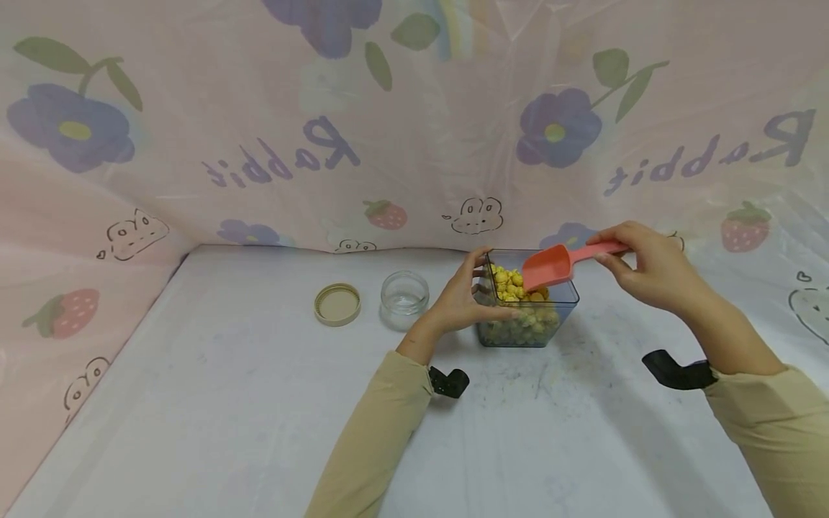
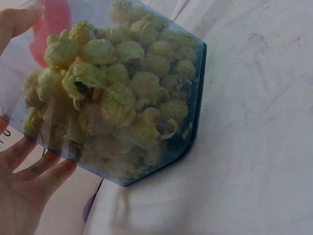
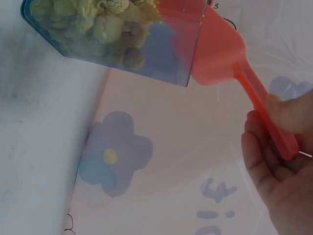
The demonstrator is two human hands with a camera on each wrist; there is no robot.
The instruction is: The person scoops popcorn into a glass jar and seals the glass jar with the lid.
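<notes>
A clear bluish plastic bin (image 1: 527, 334) stands on the white table, partly filled with yellow popcorn (image 2: 117, 93). My left hand (image 1: 456, 298) grips the bin's left side, thumb across the front and fingers along the side and back. In my right hand (image 1: 650, 266) is the handle of a coral-red scoop (image 1: 549, 267), pinched between thumb and fingers. The scoop slants down to the left into the bin's mouth, its front edge at the popcorn. In the right wrist view the scoop's blade (image 3: 220, 54) crosses the bin's rim, part of it seen through the wall.
Left of the bin stands a small clear glass jar (image 1: 404, 298), uncovered, close to my left forearm. Farther left a round gold-rimmed lid (image 1: 337, 304) lies on the white table (image 1: 259, 417). A pink printed curtain (image 1: 421, 129) rises behind the table's back edge.
</notes>
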